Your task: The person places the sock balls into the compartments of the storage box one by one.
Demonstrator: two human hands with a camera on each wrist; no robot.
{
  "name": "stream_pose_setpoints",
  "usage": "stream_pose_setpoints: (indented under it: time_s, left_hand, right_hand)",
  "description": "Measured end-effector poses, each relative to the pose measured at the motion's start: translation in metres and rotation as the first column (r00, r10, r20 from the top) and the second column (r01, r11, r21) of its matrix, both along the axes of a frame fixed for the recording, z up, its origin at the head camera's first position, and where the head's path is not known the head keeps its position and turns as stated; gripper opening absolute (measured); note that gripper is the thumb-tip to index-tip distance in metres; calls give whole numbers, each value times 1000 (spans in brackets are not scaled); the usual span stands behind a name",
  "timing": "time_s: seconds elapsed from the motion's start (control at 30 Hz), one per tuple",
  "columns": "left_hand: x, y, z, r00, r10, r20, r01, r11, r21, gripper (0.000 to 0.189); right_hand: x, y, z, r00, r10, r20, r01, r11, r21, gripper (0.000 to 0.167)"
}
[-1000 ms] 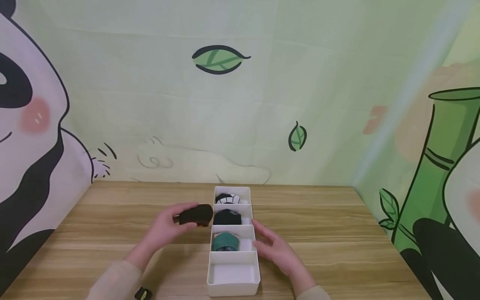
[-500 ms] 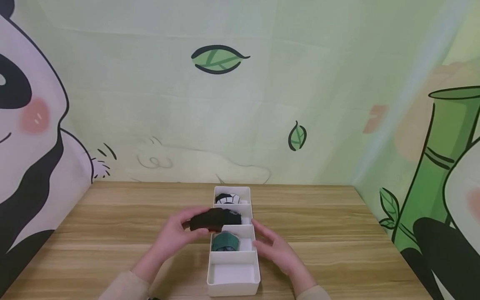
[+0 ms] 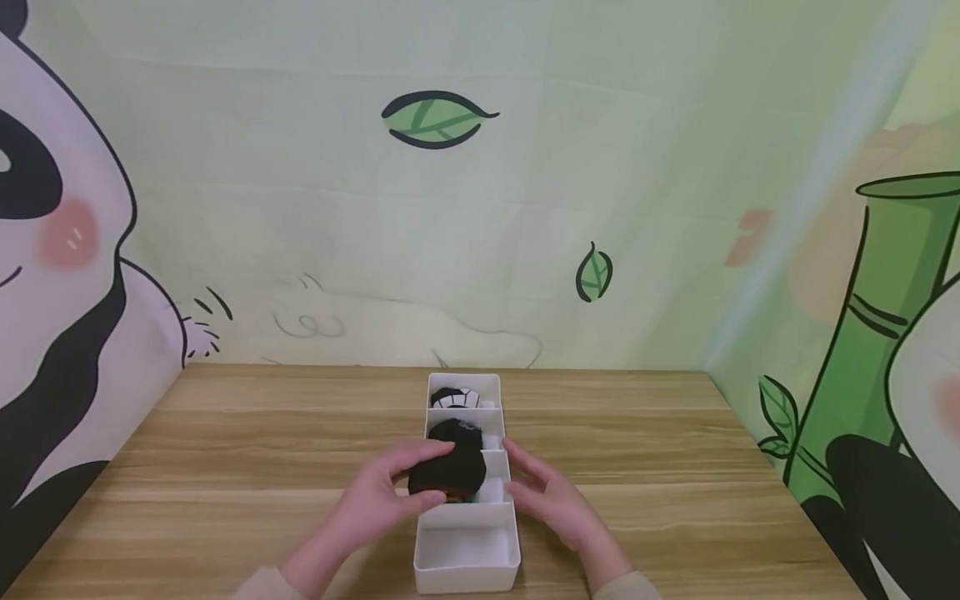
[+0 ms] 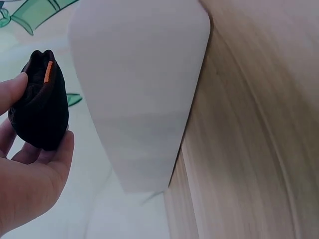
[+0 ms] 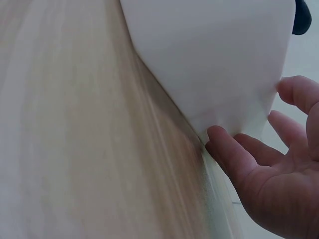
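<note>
My left hand (image 3: pixel 382 493) pinches a folded black sock (image 3: pixel 453 477) between the thumb and fingers. It holds the sock over the third compartment from the back of a long white divided box (image 3: pixel 467 581). An orange strip shows on the sock's edge in the left wrist view. Most of a teal sock below is hidden by it. A black sock (image 3: pixel 465 432) lies in the second compartment, a black-and-white one (image 3: pixel 459 397) in the farthest. Loosely bent fingers of my right hand (image 3: pixel 551 504) touch the box's right wall, as the right wrist view (image 5: pixel 214 64) also shows.
The box stands lengthwise on a wooden table (image 3: pixel 645 467), its frontmost compartment (image 3: pixel 465 546) showing a bare white floor. Thin dividers separate the compartments. Behind the table hangs a pale green printed backdrop (image 3: pixel 300 167), with panda and bamboo pictures at the sides.
My left hand has carried the black sock rightward from beside the box, past the second compartment, then nearer to me over the teal sock. The right hand has stayed at the box's side.
</note>
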State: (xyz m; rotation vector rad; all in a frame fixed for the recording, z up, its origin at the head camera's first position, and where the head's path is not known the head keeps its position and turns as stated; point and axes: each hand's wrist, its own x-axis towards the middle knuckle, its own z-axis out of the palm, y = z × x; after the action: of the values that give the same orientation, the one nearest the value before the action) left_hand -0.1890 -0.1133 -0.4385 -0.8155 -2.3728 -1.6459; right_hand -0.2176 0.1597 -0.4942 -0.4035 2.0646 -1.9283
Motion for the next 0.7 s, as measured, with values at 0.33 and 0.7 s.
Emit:
stream_pose_setpoints:
  time_s: [0.33,0.7]
  left_hand:
    - [10,14,-10,987,-29,-157,15,996,-89,49]
    - [16,25,-18,985,-56,-161,31,987,-159,53]
  right_hand:
    - [-1,1,-1,1000,3,-16,-3,1000,15,65]
    - [-2,2,-2,1000,13,-14,-13,1000,13,63]
